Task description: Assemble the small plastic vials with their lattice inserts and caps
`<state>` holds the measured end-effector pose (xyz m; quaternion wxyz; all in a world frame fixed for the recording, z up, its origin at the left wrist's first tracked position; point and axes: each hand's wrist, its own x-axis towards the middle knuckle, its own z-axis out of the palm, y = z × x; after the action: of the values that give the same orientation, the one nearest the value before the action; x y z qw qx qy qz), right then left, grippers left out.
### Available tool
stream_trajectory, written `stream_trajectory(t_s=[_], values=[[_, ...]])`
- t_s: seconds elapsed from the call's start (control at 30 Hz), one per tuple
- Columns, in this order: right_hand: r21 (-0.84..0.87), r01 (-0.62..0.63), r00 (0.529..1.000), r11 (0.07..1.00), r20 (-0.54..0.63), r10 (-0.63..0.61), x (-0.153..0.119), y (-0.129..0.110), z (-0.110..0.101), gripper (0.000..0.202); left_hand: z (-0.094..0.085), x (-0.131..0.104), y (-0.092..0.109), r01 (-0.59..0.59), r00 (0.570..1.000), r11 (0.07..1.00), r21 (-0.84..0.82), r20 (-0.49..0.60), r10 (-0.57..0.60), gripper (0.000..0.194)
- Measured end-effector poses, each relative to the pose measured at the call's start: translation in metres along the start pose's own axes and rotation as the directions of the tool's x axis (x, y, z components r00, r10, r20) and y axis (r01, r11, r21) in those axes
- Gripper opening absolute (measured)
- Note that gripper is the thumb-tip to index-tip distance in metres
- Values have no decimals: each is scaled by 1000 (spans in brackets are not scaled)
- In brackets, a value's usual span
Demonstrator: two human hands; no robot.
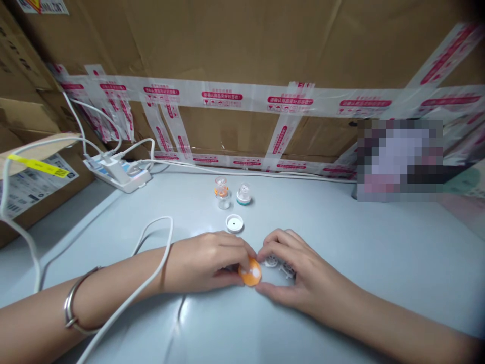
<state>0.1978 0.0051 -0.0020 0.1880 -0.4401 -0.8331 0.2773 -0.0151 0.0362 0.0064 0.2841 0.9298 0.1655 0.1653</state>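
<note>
Near the front middle of the table, a small round orange cap [250, 273] with a pale patch inside lies between my hands. My left hand [217, 260] grips its left side, with the fingertips over the upper rim. From the right, the thumb and index fingertip of my right hand [293, 268] press against the cap's edge. Small white lattice pieces [287, 269] rest under the arch of my right hand, partly hidden. Behind the hands lies a white round cap [234, 223] with a dark dot at its centre.
Farther back stand a clear container with an orange ring [222, 192] and another with a teal base [244, 194]. A power strip [129, 178] with white cables sits back left. One cable [151, 275] crosses over my left forearm. Taped cardboard [235, 136] walls the back.
</note>
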Motion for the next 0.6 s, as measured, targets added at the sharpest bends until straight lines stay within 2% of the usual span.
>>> stream_trajectory(t_s=[0.27,0.6], values=[[19,17,1000,1000,-22,-16,0,0,4,21,-1,-1,2,188,982,980,-65,31,-187,24],[37,37,998,999,-55,-35,2,1,6,22,-1,0,1,223,975,971,-86,9,-224,30]])
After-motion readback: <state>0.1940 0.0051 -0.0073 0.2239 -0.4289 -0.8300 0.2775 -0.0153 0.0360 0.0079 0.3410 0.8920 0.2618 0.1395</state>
